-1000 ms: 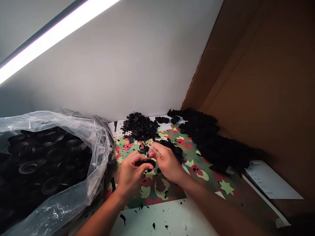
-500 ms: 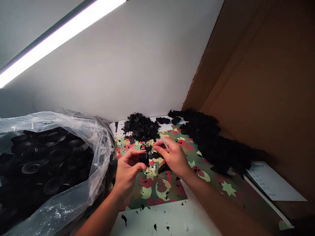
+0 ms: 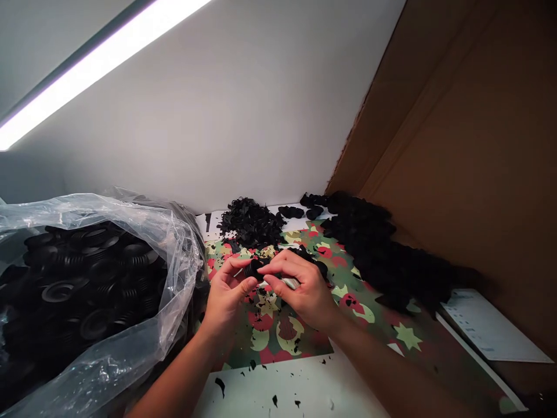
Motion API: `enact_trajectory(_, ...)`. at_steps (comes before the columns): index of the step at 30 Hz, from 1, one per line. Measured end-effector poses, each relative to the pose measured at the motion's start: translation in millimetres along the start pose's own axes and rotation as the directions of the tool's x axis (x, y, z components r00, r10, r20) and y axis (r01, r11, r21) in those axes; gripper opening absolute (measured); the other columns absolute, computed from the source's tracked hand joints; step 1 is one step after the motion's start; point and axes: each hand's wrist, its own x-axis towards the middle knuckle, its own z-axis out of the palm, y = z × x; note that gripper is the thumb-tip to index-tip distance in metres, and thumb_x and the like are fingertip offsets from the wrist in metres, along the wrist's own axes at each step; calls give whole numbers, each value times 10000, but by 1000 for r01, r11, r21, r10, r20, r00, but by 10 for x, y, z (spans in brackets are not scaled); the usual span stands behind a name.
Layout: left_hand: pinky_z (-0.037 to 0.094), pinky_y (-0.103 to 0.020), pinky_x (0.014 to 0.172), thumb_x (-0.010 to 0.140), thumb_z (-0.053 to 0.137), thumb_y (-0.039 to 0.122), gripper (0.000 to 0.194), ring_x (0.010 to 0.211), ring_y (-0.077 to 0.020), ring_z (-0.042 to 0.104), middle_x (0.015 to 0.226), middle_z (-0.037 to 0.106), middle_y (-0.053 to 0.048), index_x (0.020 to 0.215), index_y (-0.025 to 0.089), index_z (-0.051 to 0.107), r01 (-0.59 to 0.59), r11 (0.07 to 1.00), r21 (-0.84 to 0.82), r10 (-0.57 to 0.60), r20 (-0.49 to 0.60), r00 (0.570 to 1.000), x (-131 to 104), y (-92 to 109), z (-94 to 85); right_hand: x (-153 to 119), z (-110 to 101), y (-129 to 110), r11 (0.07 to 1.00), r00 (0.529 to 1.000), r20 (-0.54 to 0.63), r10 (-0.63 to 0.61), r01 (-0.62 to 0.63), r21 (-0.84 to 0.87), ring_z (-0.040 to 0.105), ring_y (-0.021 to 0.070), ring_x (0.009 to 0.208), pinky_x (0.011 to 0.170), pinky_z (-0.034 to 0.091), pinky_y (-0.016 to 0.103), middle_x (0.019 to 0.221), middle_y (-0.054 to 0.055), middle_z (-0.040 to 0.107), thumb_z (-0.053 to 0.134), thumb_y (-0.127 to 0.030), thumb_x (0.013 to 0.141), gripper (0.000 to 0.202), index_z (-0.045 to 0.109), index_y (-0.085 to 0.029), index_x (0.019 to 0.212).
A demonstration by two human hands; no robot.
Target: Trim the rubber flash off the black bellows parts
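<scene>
My left hand (image 3: 227, 296) grips a small black ribbed rubber bellows (image 3: 252, 269) between its thumb and fingers. Over the bellows' right end, the fingertips of my right hand (image 3: 304, 290) touch or pinch its edge. A slim pale tool (image 3: 290, 283) is tucked in the right palm; most of it is hidden, so its kind does not show. Beneath both hands lies a camouflage-patterned sheet (image 3: 287, 334) strewn with black scraps.
To the left, a clear plastic bag (image 3: 174, 255) holds many black ribbed rubber parts (image 3: 93, 273). Behind the hands sits a heap of black trimmings (image 3: 251, 223). More black pieces (image 3: 378, 255) are piled along the cardboard wall (image 3: 470, 174), near a white card (image 3: 496, 325).
My right hand has come left and its fingertips now meet the bellows. The bellows has been raised slightly and turned in my left hand. The pale tool points lower now.
</scene>
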Motion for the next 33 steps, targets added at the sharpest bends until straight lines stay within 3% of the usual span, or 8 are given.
enact_trajectory(7, 537, -235, 687, 495, 961, 253, 364, 791, -163, 647, 823, 689, -14, 793, 191, 761, -100, 991, 94, 103, -24, 994, 13, -33, -2, -7, 17, 29, 987, 995, 11, -103, 103, -122, 646, 169, 712, 637, 533, 282, 829, 40, 680, 631, -219, 923, 120, 750, -236, 916)
enact_trajectory(14, 531, -244, 690, 526, 954, 246, 343, 793, -167, 647, 849, 689, -14, 793, 195, 745, -149, 979, 139, 153, -22, 988, -22, -50, 23, -23, 50, 8, 973, 996, 37, -83, 89, -211, 597, 163, 672, 599, 474, 265, 766, 24, 628, 599, -172, 893, 135, 644, -230, 780)
enact_trajectory(16, 530, -237, 667, 537, 960, 294, 350, 769, -159, 640, 842, 680, -11, 782, 193, 731, -191, 974, 119, 195, -21, 981, -35, -40, 31, -1, 34, 64, 966, 999, -7, -50, 47, -255, 577, 164, 671, 597, 454, 264, 762, 20, 607, 595, -171, 866, 136, 606, -233, 745)
enact_trajectory(19, 545, -231, 686, 558, 961, 371, 381, 755, -144, 640, 836, 677, -7, 792, 196, 716, -228, 972, 52, 229, -14, 973, -44, 10, 35, 89, -67, 227, 949, 985, -174, -7, -49, -313, 555, 169, 667, 607, 428, 271, 745, 14, 591, 562, -195, 838, 140, 562, -234, 703)
enact_trajectory(21, 558, -239, 705, 576, 955, 394, 397, 756, -144, 655, 835, 686, -9, 827, 199, 717, -193, 981, 7, 193, -5, 981, -44, 49, 33, 158, -161, 342, 939, 963, -263, 58, -142, -312, 519, 161, 616, 585, 398, 272, 704, 1, 578, 546, -242, 846, 149, 545, -233, 697)
enact_trajectory(25, 582, -270, 664, 593, 947, 411, 419, 710, -166, 696, 832, 712, -21, 874, 199, 720, -64, 996, -55, 68, 77, 995, -32, 85, 33, 211, -253, 407, 939, 938, -285, 198, -265, -218, 466, 147, 541, 545, 354, 272, 633, -22, 557, 541, -362, 887, 233, 528, -235, 693)
enact_trajectory(29, 593, -273, 645, 599, 946, 408, 418, 717, -182, 725, 866, 743, -39, 884, 194, 728, -17, 996, -84, 28, 127, 992, -19, 86, 38, 156, -205, 287, 972, 945, -300, 128, -180, -152, 579, 181, 664, 612, 430, 284, 784, 28, 658, 533, -336, 901, 156, 619, -229, 828)
enact_trajectory(33, 584, -250, 667, 630, 937, 382, 378, 745, -169, 730, 915, 763, -51, 890, 196, 734, 1, 995, -97, 12, 131, 991, -17, 82, 35, 108, -180, 197, 984, 960, -236, 149, -168, -64, 554, 164, 560, 556, 422, 278, 643, -1, 631, 468, -354, 968, 220, 639, -225, 919)
